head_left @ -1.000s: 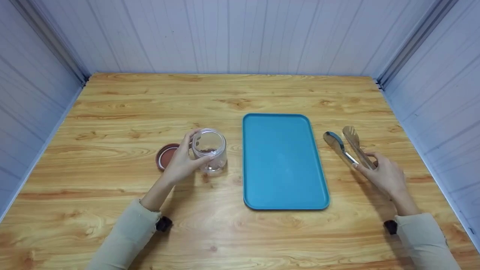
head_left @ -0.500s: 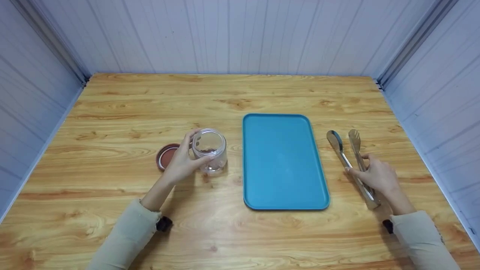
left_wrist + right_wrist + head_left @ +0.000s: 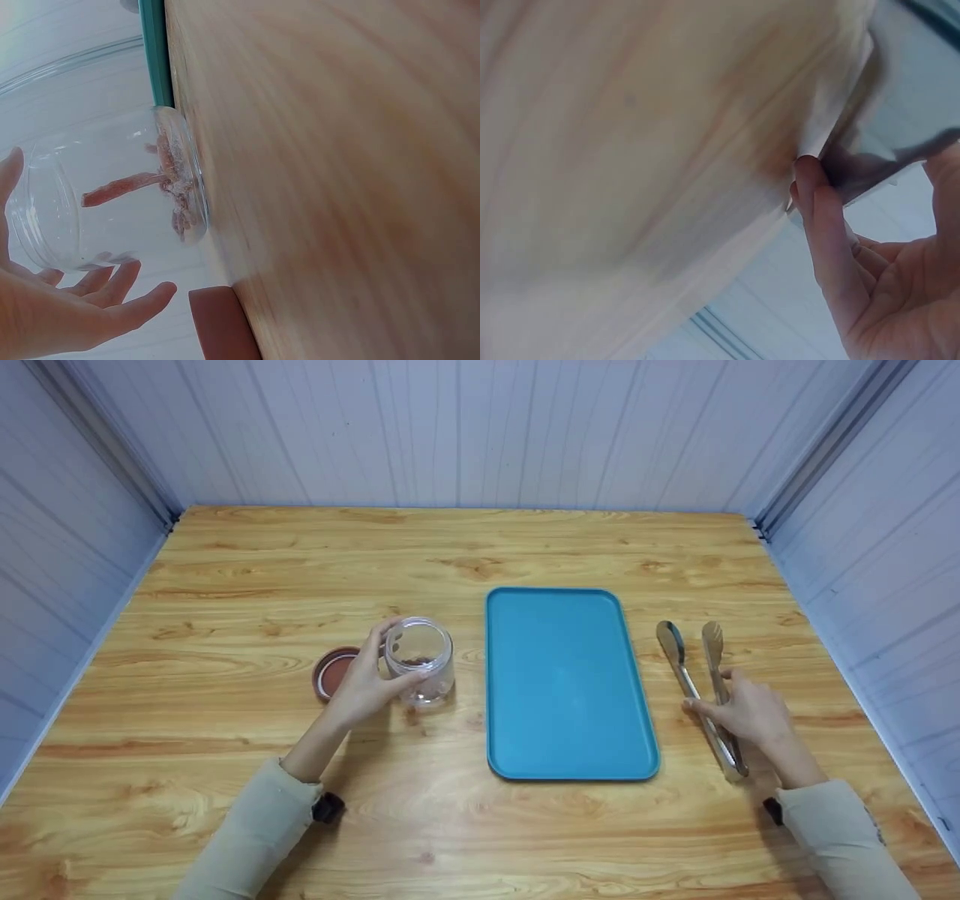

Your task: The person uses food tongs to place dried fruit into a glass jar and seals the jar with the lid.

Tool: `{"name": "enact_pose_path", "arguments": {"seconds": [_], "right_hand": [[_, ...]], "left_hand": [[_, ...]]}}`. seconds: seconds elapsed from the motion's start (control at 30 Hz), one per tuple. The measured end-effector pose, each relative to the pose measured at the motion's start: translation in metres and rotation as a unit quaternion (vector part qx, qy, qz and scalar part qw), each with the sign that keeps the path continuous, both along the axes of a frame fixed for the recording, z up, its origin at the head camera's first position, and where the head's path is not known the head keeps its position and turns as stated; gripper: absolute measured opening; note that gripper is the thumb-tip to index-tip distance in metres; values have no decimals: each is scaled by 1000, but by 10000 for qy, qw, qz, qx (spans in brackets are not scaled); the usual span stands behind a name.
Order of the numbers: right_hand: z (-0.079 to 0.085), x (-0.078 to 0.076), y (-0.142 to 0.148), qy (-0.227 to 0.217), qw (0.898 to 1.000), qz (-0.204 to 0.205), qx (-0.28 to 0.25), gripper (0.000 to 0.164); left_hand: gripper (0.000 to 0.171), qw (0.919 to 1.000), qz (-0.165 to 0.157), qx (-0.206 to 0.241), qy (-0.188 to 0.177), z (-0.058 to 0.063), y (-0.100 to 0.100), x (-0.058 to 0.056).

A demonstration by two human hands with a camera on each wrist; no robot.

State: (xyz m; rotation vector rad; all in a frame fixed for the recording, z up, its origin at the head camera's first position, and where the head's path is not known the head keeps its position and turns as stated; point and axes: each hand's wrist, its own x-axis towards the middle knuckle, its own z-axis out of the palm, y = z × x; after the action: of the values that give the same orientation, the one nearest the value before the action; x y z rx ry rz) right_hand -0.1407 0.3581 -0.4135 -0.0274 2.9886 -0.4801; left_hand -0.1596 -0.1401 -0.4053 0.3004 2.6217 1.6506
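Watch the open jar (image 3: 441, 684), upright left of the tray (image 3: 571, 690): a sideways nudge could spill the reddish pieces (image 3: 124, 187). Slack grip could let the tongs (image 3: 686, 680), right of the tray, splay. Your left hand (image 3: 364, 686) curls wide round the jar; your right (image 3: 756, 712), half-spread, holds both tong arms.

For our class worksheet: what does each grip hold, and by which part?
Left grip: the clear jar, by its side near the rim. Right grip: the metal tongs, by both arms, partway along.
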Motion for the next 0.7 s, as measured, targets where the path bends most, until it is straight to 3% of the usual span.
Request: {"name": "enact_pose_path", "arguments": {"seconds": [0.7], "right_hand": [[-2,-1,2,235,9994,164,195,89]], "left_hand": [[80,10000,25,-51,-14,-1,0,0]]}}
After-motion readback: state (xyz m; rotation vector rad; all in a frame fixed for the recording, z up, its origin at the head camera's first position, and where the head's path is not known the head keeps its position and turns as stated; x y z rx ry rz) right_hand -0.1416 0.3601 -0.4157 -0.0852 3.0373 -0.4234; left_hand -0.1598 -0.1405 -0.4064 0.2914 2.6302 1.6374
